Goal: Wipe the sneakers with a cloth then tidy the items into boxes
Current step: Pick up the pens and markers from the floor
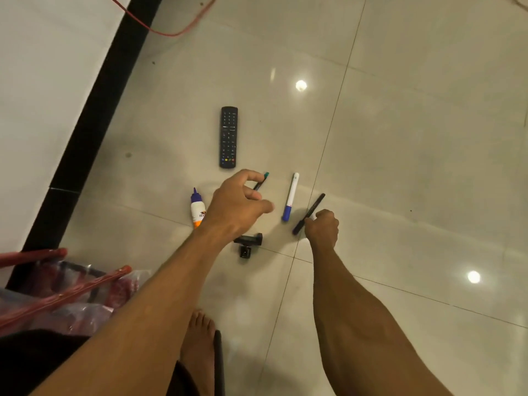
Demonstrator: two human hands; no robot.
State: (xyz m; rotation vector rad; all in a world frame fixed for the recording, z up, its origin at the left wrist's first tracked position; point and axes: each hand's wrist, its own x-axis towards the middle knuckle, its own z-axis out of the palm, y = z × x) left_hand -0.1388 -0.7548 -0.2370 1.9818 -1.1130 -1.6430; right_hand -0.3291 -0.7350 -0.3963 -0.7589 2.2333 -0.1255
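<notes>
We take both hands to be gathering the loose items for boxing. The right hand (321, 227) reaches low, its fingers (323, 215) wrapped round the black pen (311, 210). The left hand (240, 204) curls over the green pen (261, 181) with the thumb spread; we cannot tell whether it grips. Everything lies on the floor (400, 138). We count three pens including the marker (291, 197), one remote (228, 137), one glue (197, 208), one mount (248, 244) and one bag (65, 292). No sneakers, cloth or boxes show.

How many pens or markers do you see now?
3. A teal-capped pen under fingers of the left hand, a blue-capped white marker in the middle, a black pen gripped by the right hand. Others may hide under the arms.
</notes>
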